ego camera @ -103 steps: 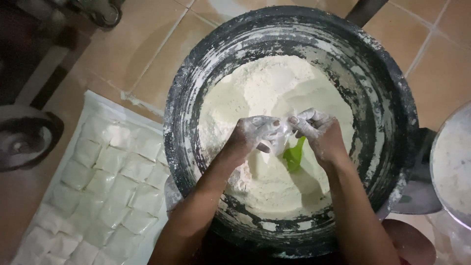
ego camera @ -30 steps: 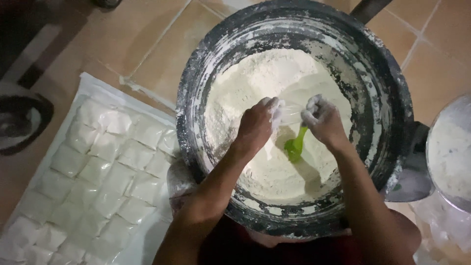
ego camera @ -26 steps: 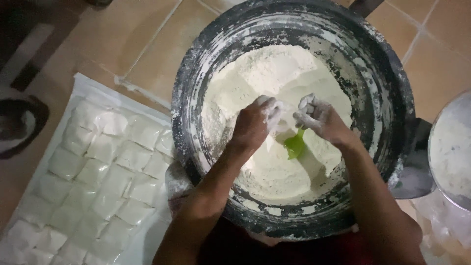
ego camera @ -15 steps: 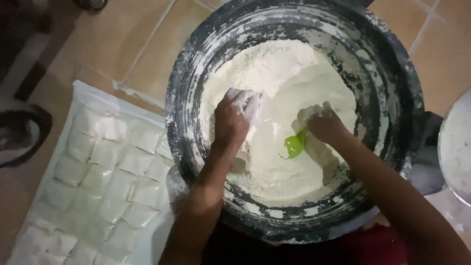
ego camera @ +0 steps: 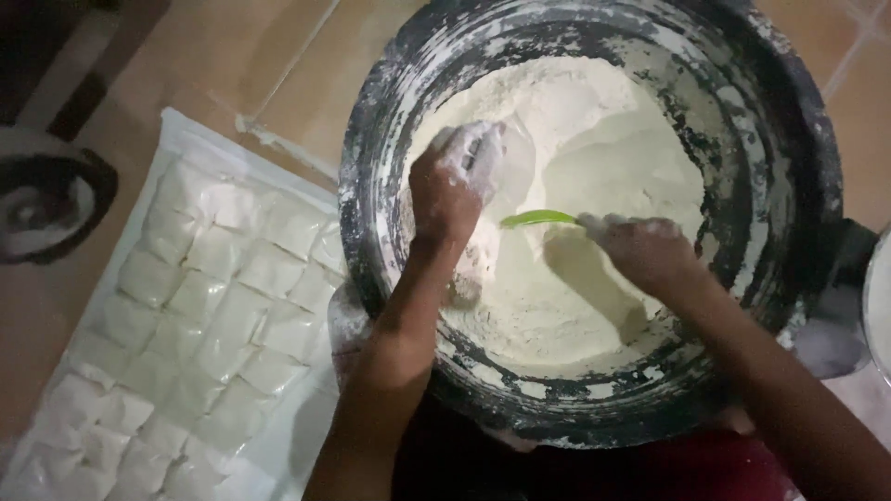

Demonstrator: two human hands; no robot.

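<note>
Head view, flour (ego camera: 594, 139): fills the dark basin (ego camera: 789, 121) at frame centre; loose, light, you scoop it, never pinch.
Right hand (ego camera: 645, 250): closed around the green scoop (ego camera: 538, 219); hold its handle.
Left hand (ego camera: 455, 176): fingers curled, contents unclear.

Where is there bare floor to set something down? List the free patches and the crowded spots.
Free: tiled floor above the plastic sheet, left of the basin; a smaller patch at the basin's upper right. Crowded: the sheet, packed with white packets; the basin's flour, where left hand and right hand work.
</note>
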